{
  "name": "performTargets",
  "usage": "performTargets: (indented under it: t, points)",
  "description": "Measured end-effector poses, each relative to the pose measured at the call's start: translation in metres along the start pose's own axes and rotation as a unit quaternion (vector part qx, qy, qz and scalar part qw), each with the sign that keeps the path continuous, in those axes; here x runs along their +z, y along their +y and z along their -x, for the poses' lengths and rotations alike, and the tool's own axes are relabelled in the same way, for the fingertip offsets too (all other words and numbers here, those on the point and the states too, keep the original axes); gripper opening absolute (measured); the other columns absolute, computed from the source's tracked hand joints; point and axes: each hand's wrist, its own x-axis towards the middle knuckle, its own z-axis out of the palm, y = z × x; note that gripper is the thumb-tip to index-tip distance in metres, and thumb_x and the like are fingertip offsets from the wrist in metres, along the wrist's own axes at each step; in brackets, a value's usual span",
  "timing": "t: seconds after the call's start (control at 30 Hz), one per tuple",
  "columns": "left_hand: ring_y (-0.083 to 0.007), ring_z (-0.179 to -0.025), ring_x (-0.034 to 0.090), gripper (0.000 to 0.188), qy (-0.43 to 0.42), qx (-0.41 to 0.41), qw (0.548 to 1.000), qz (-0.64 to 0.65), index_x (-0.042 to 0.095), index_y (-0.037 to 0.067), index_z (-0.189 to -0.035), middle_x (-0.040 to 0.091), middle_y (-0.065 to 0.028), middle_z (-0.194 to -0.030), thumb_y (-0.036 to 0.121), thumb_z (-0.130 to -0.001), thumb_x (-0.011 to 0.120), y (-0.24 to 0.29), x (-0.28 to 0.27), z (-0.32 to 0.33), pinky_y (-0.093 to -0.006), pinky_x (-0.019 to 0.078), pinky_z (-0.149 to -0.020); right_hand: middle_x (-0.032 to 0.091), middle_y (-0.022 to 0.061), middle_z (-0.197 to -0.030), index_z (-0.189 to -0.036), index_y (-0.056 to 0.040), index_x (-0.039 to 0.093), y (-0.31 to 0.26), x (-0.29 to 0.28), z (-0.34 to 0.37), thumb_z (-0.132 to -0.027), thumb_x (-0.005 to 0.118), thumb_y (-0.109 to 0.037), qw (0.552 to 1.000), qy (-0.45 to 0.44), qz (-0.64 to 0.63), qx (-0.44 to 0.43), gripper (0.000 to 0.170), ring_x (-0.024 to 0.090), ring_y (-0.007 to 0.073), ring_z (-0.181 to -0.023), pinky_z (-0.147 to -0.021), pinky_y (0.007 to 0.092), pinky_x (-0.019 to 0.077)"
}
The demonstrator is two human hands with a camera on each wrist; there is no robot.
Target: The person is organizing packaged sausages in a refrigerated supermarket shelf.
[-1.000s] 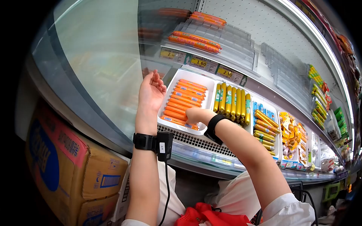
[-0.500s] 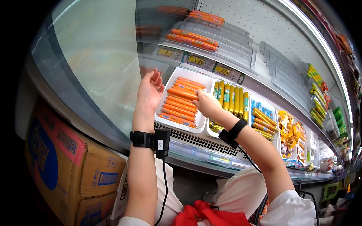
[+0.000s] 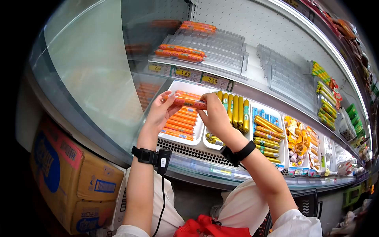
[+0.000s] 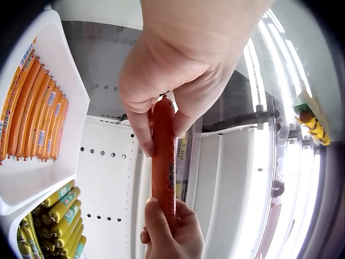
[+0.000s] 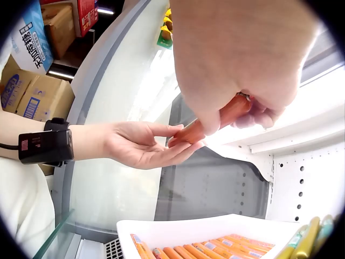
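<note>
An orange-wrapped sausage is held level between both hands, above the white tray of similar orange sausages. My left hand pinches its left end between thumb and fingers. At the other end, my right hand grips it with thumb and curled fingers, which cover that tip in the head view. Printed lettering shows along the wrapper in the left wrist view. From the right wrist, the left hand's palm faces up under the sausage.
To the right stand trays of gold-wrapped sausages and yellow-packed snacks. Above them runs a shelf edge with price tags and clear dividers. A curved glass side panel closes the left; cardboard boxes stand below it.
My right hand has lifted a sausage up out of the tray. My left hand, earlier held up with nothing in it beside the tray, now pinches the sausage's other end.
</note>
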Motion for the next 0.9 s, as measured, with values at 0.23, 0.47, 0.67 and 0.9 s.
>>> performTargets:
  t: [0.23, 0.47, 0.67, 0.9]
  points:
    - [-0.0189, -0.095, 0.057, 0.023, -0.011, 0.027, 0.994, 0.102, 0.049, 0.003, -0.104, 0.056, -0.0095, -0.105, 0.014, -0.085, 0.056, 0.006, -0.01, -0.012, -0.0321, 0.0484, -0.086, 0.053, 0.0111, -0.092, -0.098, 0.0012, 0.046, -0.037, -0.036, -0.038, -0.079, 0.06, -0.01, 0.993, 0.036, -0.114, 0.021, 0.026, 0.055, 0.019, -0.088, -0.076, 0.0288, 0.0434]
    - [-0.0165, -0.093, 0.056, 0.013, 0.028, 0.039, 0.99, 0.134, 0.055, 0.005, -0.094, 0.057, -0.0079, -0.104, 0.014, -0.085, 0.056, 0.006, -0.027, -0.017, -0.0306, 0.0466, -0.088, 0.054, 0.0221, -0.108, -0.122, 0.0116, 0.032, -0.056, -0.072, -0.128, -0.079, 0.052, -0.023, 0.936, -0.054, -0.178, 0.3, 0.059, 0.053, 0.0271, -0.101, -0.086, 0.0332, 0.0407]
    - [-0.0207, -0.093, 0.057, 0.016, 0.034, 0.038, 0.984, 0.172, 0.05, 0.005, -0.096, 0.055, -0.0093, -0.106, 0.012, -0.084, 0.057, 0.01, -0.029, -0.015, -0.0312, 0.0504, -0.083, 0.059, 0.0214, -0.095, -0.106, 0.0098, 0.053, -0.049, -0.025, -0.15, -0.077, 0.053, -0.022, 0.941, -0.175, -0.12, 0.264, 0.043, 0.058, 0.0257, -0.089, -0.079, 0.0322, 0.0431]
    - [-0.0182, -0.093, 0.057, 0.013, 0.044, 0.045, 0.98, 0.188, 0.056, 0.004, -0.093, 0.058, -0.0094, -0.103, 0.013, -0.084, 0.057, 0.012, -0.032, -0.015, -0.0311, 0.0473, -0.088, 0.061, 0.0201, -0.088, -0.096, 0.0099, 0.058, -0.051, -0.021, -0.148, -0.074, 0.058, -0.02, 0.93, -0.09, -0.187, 0.302, 0.037, 0.061, 0.026, -0.081, -0.071, 0.0331, 0.0457]
